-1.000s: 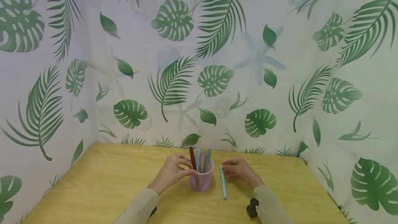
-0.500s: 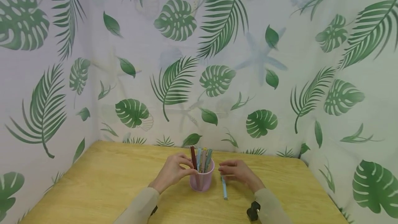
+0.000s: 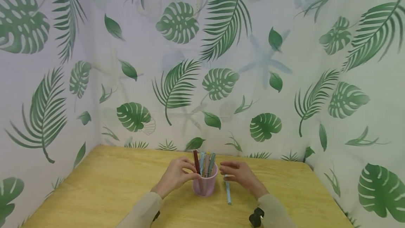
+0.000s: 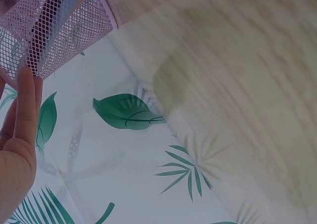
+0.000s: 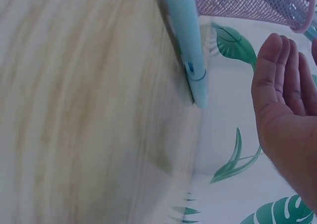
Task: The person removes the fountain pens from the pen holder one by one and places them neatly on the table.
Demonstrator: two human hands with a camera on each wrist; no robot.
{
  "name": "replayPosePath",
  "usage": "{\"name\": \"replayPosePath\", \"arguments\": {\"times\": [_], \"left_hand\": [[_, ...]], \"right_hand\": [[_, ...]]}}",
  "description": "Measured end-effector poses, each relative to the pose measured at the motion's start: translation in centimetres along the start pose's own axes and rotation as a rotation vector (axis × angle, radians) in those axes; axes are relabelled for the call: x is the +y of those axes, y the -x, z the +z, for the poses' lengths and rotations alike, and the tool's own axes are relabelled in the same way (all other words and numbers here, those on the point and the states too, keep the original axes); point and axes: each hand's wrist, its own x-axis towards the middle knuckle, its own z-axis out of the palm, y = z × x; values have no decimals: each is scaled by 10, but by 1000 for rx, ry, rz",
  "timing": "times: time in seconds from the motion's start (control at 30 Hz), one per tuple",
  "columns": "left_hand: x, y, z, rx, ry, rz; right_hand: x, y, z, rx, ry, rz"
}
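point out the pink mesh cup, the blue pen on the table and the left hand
pink mesh cup (image 3: 205, 185), head view, on its front wall.
blue pen (image 3: 227, 194), head view, on the middle of its barrel.
left hand (image 3: 174, 177), head view, on the back of the hand.

wooden table, leaf-print curtain walls
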Motion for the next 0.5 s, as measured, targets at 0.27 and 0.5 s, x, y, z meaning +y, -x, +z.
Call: {"name": "replayPosePath", "arguments": {"times": [0.27, 0.5], "left_hand": [[-1, 3, 0, -14, 7, -6], [0, 0, 1, -1, 10, 1]], "right_hand": [[-1, -4, 13, 84, -6, -36], [-7, -6, 19, 119, -30, -81]]}}
